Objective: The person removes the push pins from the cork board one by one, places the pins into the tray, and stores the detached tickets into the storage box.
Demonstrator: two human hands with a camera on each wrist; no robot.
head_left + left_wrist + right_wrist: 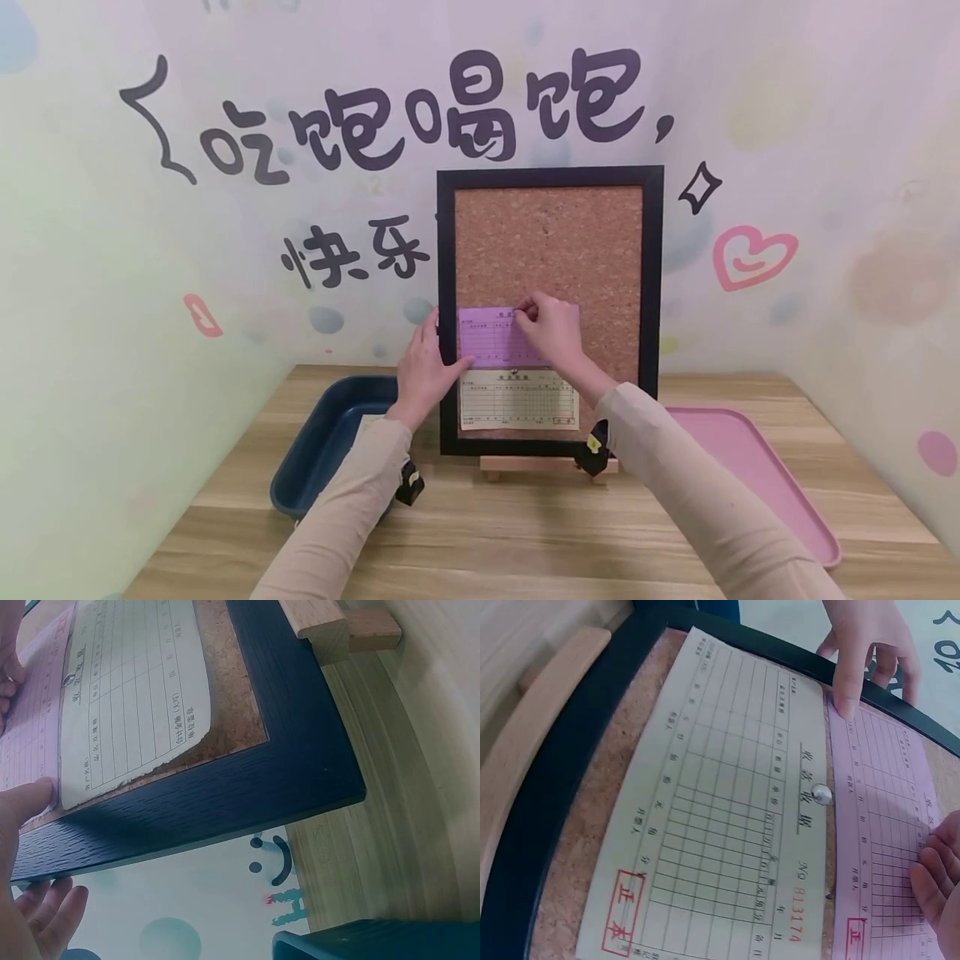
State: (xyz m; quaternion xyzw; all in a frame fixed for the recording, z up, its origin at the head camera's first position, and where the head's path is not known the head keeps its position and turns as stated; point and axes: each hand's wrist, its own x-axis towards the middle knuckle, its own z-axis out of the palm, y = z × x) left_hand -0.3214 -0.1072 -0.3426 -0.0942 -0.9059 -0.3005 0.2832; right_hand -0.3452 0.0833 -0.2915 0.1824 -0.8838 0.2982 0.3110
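A purple receipt slip (487, 343) lies against a black-framed corkboard (551, 242). Below it, a cream receipt slip (517, 402) is fixed by a silver thumbtack (822, 794) at its top middle. My left hand (426, 371) grips the board's left frame edge, its thumb pressing the purple slip's lower left corner and its other fingers around behind. At the purple slip's top edge, my right hand (553, 332) has thumb and index finger pinched together. Whatever small thing sits between those fingertips is hidden.
A small wooden stand (517, 463) supports the board on the wood-grain table (495, 542). To the left is a dark blue tray (318, 442) with white paper in it, partly behind my left arm. A pink tray (757, 467) lies to the right, and a painted wall rises behind.
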